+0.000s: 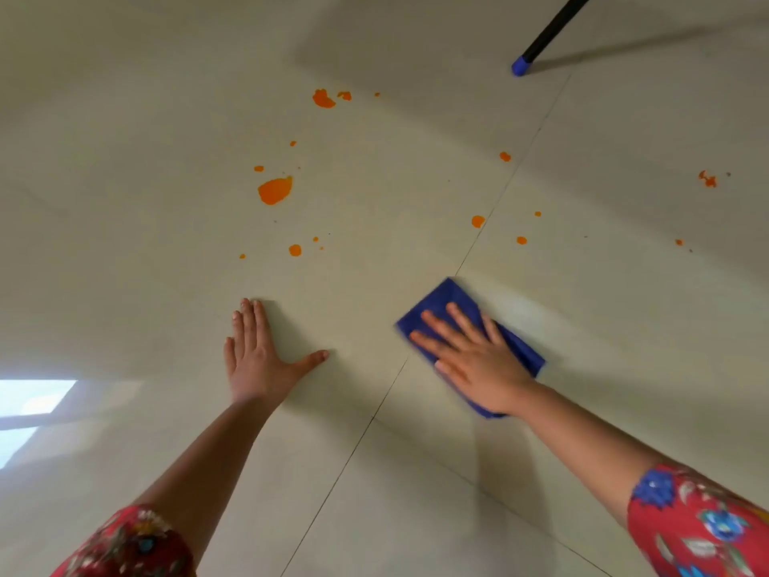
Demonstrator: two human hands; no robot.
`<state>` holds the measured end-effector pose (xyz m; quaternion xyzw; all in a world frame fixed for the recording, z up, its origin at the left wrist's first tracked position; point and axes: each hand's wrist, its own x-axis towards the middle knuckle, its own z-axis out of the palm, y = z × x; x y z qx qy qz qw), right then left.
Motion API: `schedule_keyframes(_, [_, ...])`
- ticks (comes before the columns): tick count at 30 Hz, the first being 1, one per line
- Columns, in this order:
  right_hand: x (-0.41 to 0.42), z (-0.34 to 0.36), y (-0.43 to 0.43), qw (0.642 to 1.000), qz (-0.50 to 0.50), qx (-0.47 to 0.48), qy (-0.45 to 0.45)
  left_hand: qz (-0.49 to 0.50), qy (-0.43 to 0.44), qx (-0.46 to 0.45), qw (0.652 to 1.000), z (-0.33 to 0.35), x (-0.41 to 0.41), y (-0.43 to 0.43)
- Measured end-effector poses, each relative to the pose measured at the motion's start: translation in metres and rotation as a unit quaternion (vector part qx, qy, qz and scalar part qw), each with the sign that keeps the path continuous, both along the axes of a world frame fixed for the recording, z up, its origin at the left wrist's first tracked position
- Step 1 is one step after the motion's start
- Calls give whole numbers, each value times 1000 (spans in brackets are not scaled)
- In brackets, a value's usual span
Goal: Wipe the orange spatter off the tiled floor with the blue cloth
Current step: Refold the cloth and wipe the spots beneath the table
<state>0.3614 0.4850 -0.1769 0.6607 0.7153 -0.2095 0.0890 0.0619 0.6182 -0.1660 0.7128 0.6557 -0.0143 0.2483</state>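
Note:
My right hand [474,360] presses flat, fingers spread, on a folded blue cloth [441,301] lying on the pale tiled floor [416,493] beside a grout line. Flat on the bare tile to its left rests my left hand [258,360], with its fingers straight and the thumb out. Orange spatter lies farther out: a large blob [275,190], a patch at the far end [323,98], and several small drops such as one [295,250] ahead of my left hand and one [477,221] ahead of the cloth. A faint wet streak shows to the right of the cloth.
A black pole with a blue tip [520,67] stands on the floor at the far right. More orange flecks [707,179] lie at the right edge. A bright window reflection [33,401] shows on the floor at left.

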Motion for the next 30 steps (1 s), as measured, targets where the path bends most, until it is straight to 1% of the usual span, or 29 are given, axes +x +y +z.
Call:
schedule_keyframes(2, [26,5,10,992,-115,-33,-28,7,-9,-7,1000,-2,3,-5])
schedule_keyframes(4, [34,14,42,982,-173,-62,-46,10,-13,-9,1000,-1,1,-7])
schedule_keyframes(5, [28,19,59,982,-166,-78,-45,8,-12,-6,1000,-1,1,-7])
schedule_keyframes(6, [17,25,74,985,-138,-92,-42,5,-8,-7,1000,0,0,-6])
schedule_keyframes(8, [-13,36,89,990,-50,-130,-34,-8,-1,-21,1000,6,-1,-4])
schedule_keyframes(10, [-34,52,85,982,32,-182,-34,-27,-7,-46,999,14,-4,-2])
schedule_keyframes(11, [-36,59,80,977,56,-203,-41,-36,-10,-64,997,17,-5,1])
schedule_keyframes(14, [-27,101,81,962,93,-246,-77,-75,-16,-124,989,28,-19,21])
schedule_keyframes(16, [-17,132,86,956,97,-264,-85,-105,-6,-158,982,38,-26,31])
schedule_keyframes(19, [-16,155,82,961,75,-254,-80,-130,20,-209,969,49,-28,43])
schedule_keyframes(21, [-22,148,80,965,73,-243,-63,-126,17,-240,962,56,-24,51])
schedule_keyframes(24, [-34,112,88,972,50,-227,-20,-75,-74,-302,947,67,-22,69])
schedule_keyframes(25, [-38,98,88,973,46,-227,-8,-70,-84,-313,943,71,-22,73])
schedule_keyframes(28, [-48,58,78,980,31,-196,2,-131,-31,-294,946,74,-26,88])
schedule_keyframes(30, [-44,37,73,994,14,-108,-15,-160,13,-265,951,69,-26,101])
